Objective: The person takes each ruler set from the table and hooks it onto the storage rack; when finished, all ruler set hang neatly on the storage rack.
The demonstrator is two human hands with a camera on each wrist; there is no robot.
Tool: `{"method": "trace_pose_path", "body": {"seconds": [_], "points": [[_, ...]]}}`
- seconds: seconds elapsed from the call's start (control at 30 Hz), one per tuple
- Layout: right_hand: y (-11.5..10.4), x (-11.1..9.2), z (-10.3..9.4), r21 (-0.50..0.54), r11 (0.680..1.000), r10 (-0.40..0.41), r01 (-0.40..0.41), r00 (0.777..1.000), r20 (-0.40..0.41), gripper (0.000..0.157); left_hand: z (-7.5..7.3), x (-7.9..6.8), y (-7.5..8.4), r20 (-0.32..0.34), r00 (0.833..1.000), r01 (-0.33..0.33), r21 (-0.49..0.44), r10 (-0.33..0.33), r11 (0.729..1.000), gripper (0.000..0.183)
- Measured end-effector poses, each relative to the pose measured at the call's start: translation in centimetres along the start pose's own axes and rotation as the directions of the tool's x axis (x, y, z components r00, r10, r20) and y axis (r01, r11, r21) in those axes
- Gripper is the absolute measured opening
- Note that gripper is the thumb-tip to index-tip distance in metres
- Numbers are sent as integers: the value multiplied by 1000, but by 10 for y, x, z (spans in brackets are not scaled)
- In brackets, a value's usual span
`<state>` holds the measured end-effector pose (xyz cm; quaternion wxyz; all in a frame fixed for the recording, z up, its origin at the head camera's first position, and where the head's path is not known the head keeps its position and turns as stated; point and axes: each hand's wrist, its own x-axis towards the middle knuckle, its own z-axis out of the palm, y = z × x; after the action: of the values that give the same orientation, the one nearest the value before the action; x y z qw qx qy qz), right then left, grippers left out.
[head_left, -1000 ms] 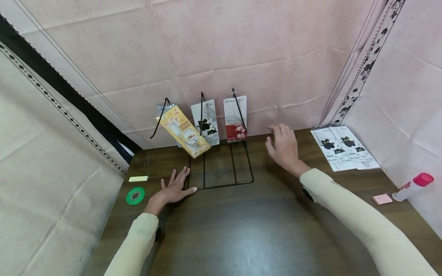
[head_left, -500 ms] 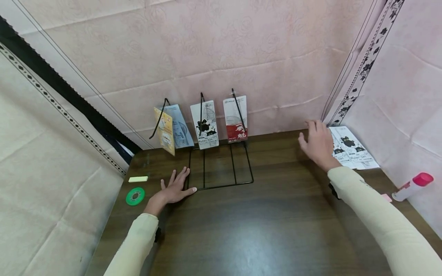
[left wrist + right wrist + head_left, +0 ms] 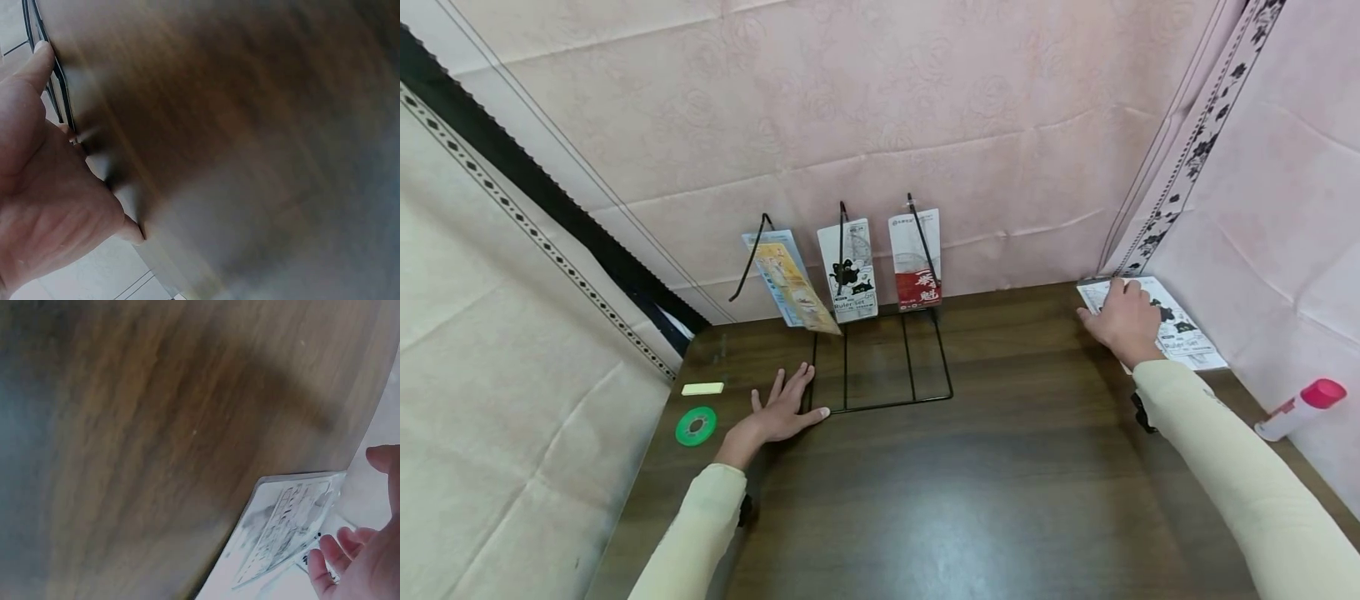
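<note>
My left hand (image 3: 775, 414) lies with spread fingers at the left side of a black wire rack (image 3: 891, 406); the thumb touches its wire in the left wrist view. From the rack's hooks hang a yellow pack (image 3: 788, 279) in front of a blue one (image 3: 781, 307), a white ruler set pack (image 3: 853, 279) and a red-and-white pack (image 3: 917, 287). Over at the right, my right hand (image 3: 1125, 323) is above flat ruler set packs (image 3: 1187, 333), partly covering them. Its thumb and fingers are apart around a pack's edge (image 3: 281, 525) in the right wrist view, not closed on it.
A green disc (image 3: 696, 426) and a pale yellow strip (image 3: 702, 388) lie on the table left of the rack. A red-capped glue stick (image 3: 1300, 410) leans near the right cloth wall (image 3: 1285, 250). Another cloth wall (image 3: 880, 100) stands behind the rack.
My right hand has moved right, from beside the rack to over the ruler set packs. The yellow pack has swung on its hook. My left hand has stayed in place.
</note>
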<state>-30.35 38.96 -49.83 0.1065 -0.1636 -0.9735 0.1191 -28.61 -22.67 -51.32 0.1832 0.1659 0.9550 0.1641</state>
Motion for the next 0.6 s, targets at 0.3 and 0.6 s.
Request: {"method": "trace_pose_path", "body": {"seconds": [0.3, 0.6], "points": [[10, -5, 0, -46, 999, 28, -24, 995, 96, 81, 1, 0, 2, -5, 1000, 11, -2, -11, 1000, 86], [6, -9, 1, -75, 997, 33, -26, 995, 96, 69, 1, 0, 1, 3, 1000, 10, -24, -10, 1000, 87]]}}
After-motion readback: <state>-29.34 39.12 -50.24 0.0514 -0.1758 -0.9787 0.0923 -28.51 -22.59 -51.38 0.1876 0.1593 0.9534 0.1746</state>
